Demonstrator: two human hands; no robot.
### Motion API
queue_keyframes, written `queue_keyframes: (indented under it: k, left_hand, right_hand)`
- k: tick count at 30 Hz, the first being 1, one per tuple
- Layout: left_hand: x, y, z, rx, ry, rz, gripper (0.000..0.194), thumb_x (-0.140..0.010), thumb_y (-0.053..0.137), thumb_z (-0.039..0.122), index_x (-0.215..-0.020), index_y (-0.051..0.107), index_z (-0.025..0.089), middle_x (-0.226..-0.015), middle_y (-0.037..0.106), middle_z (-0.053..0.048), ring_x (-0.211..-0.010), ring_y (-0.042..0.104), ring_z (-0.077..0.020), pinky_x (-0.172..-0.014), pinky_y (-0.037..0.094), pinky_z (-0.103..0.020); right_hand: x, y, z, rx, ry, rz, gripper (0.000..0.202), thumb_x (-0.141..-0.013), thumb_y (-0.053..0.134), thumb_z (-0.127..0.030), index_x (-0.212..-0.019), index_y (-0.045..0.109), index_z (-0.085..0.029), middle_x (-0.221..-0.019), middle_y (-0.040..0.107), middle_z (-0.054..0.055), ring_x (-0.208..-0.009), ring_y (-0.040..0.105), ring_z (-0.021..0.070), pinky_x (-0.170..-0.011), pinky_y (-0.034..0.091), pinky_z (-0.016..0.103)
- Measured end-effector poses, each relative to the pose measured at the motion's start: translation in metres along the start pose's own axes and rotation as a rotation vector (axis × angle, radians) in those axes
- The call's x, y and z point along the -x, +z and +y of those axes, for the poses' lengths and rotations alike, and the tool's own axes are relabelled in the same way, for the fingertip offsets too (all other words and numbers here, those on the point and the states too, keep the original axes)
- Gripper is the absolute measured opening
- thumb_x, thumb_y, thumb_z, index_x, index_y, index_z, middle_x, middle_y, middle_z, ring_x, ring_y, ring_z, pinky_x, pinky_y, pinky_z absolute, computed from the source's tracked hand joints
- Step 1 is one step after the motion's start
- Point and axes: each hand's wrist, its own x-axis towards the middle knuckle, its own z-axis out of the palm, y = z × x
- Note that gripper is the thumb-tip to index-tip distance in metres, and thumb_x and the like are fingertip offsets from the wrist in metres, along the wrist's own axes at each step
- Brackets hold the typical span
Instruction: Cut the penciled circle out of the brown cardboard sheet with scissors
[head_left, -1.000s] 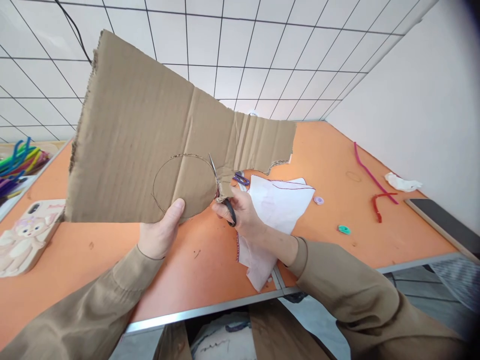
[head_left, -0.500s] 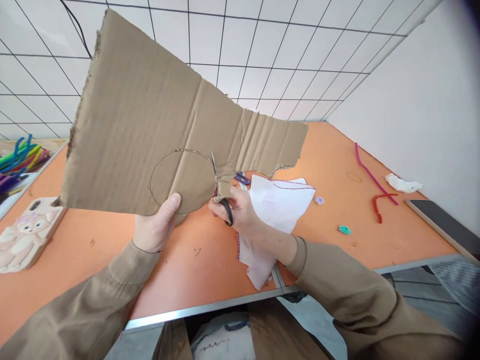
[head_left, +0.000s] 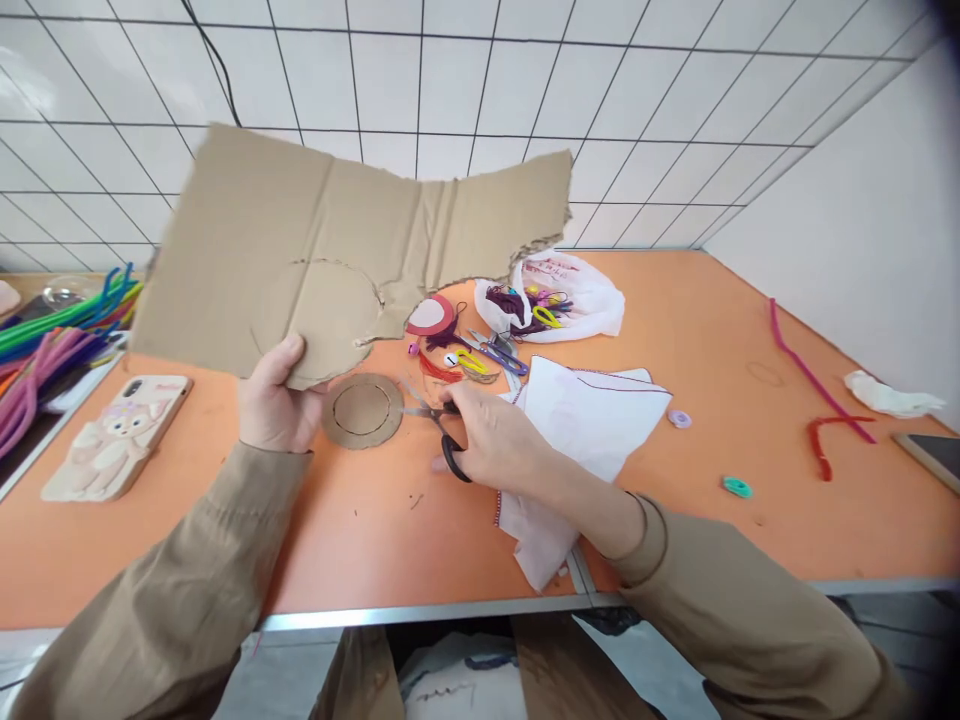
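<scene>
My left hand (head_left: 281, 400) grips the lower edge of a large brown cardboard sheet (head_left: 240, 240), thumb on its front face. A circle is marked on the sheet, with a cut running along part of its right side. My right hand (head_left: 491, 435) holds scissors (head_left: 427, 410) with black handles; their blades are parted and clear of the sheet. Beneath, on the orange table, lies a round cardboard disc (head_left: 337, 437) with a smaller circle on it. A white cloth (head_left: 577, 415) with dark red stitched edging lies under and beside my right forearm.
Behind the scissors are a white plastic bag (head_left: 596, 300) of craft bits, purple-handled scissors (head_left: 502, 353) and yellow snips (head_left: 471, 362). Colourful pipe cleaners (head_left: 45, 350) and a phone in a cartoon case (head_left: 124, 435) are at left. Magenta and red pipe cleaners (head_left: 814, 365) lie right.
The scissors have come out of the cardboard and away from it. My left hand has lowered and tilted the sheet back, and the disc beneath now shows.
</scene>
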Motion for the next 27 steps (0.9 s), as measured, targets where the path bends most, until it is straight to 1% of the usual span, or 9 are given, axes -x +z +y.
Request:
queue_keyframes:
  k: [2,5,7,10,14,17,21,23,27]
  left_hand:
    - [-0.003,-0.004,0.003,0.019,-0.099,-0.001,0.017,-0.073,0.057,0.012,-0.078,0.072,0.017,-0.083,0.076,-0.008,-0.120,0.061,-0.0277,-0.091,0.059,-0.035]
    - [-0.001,-0.004,0.003,0.029,-0.193,-0.019,0.018,-0.071,0.055,0.012,-0.077,0.071,0.015,-0.079,0.076,-0.009,-0.115,0.065,-0.0310,-0.091,0.059,-0.042]
    - [0.002,-0.002,0.003,0.039,-0.228,-0.012,0.020,-0.068,0.057,0.011,-0.082,0.071,0.014,-0.080,0.076,-0.010,-0.113,0.065,-0.0334,-0.093,0.057,-0.046]
    - [0.005,0.000,0.002,0.061,-0.261,0.014,0.024,-0.064,0.059,0.009,-0.085,0.071,0.012,-0.077,0.075,-0.011,-0.112,0.066,-0.0341,-0.097,0.055,-0.046]
    - [0.007,0.002,0.001,0.085,-0.292,0.027,0.028,-0.066,0.055,0.008,-0.090,0.070,0.010,-0.074,0.074,-0.011,-0.109,0.067,-0.0324,-0.098,0.054,-0.044]
    - [0.007,0.004,-0.001,0.101,-0.311,0.023,0.035,-0.069,0.051,0.008,-0.099,0.069,0.010,-0.080,0.076,-0.010,-0.109,0.068,-0.0309,-0.099,0.054,-0.045]
    - [0.009,0.005,-0.004,0.113,-0.322,0.018,0.042,-0.070,0.050,0.008,-0.108,0.067,0.009,-0.083,0.076,-0.010,-0.109,0.068,-0.0304,-0.098,0.054,-0.044]
    - [0.010,0.003,-0.005,0.092,-0.338,0.000,0.044,-0.069,0.050,0.008,-0.110,0.066,0.009,-0.082,0.076,-0.011,-0.108,0.068,-0.0313,-0.097,0.055,-0.044]
    - [0.010,-0.001,-0.007,0.020,-0.372,-0.049,0.046,-0.067,0.053,0.011,-0.111,0.067,0.010,-0.084,0.076,-0.012,-0.107,0.068,-0.0349,-0.094,0.057,-0.048]
  right_hand:
    - [0.004,-0.001,-0.008,0.161,-0.027,-0.030,0.047,-0.071,0.077,-0.033,-0.107,0.057,-0.011,-0.098,0.069,0.013,-0.089,0.065,0.0303,-0.073,0.046,0.037]
    - [0.009,-0.001,-0.019,0.314,-0.076,-0.090,0.026,-0.075,0.068,-0.024,-0.097,0.062,-0.011,-0.090,0.068,0.012,-0.086,0.063,0.0289,-0.071,0.045,0.037]
    - [0.012,-0.002,-0.023,0.371,-0.096,-0.124,0.020,-0.074,0.067,-0.019,-0.092,0.064,-0.011,-0.092,0.066,0.013,-0.087,0.061,0.0285,-0.071,0.044,0.037]
    - [0.014,-0.005,-0.026,0.398,-0.132,-0.151,0.019,-0.071,0.072,-0.024,-0.084,0.065,-0.012,-0.101,0.062,0.015,-0.095,0.057,0.0302,-0.074,0.043,0.037]
    - [0.016,-0.009,-0.021,0.202,-0.089,-0.323,0.026,-0.072,0.075,-0.028,-0.091,0.064,-0.015,-0.089,0.064,0.008,-0.083,0.059,0.0240,-0.063,0.038,0.030]
    - [0.015,-0.012,-0.015,0.016,-0.109,-0.418,0.033,-0.074,0.066,-0.017,-0.106,0.060,-0.018,-0.083,0.063,0.003,-0.076,0.058,0.0189,-0.060,0.035,0.026]
    - [0.012,-0.015,-0.008,-0.168,-0.214,-0.501,0.050,-0.068,0.060,-0.006,-0.117,0.054,-0.017,-0.094,0.060,0.004,-0.083,0.057,0.0171,-0.068,0.040,0.024]
    - [0.011,-0.016,-0.011,-0.198,-0.181,-0.494,0.049,-0.068,0.060,-0.005,-0.115,0.053,-0.016,-0.092,0.058,0.003,-0.080,0.055,0.0161,-0.068,0.040,0.024]
    - [0.014,-0.012,-0.030,-0.177,0.073,-0.376,0.033,-0.072,0.058,-0.005,-0.103,0.052,-0.017,-0.067,0.047,-0.005,-0.062,0.046,0.0137,-0.055,0.030,0.024]
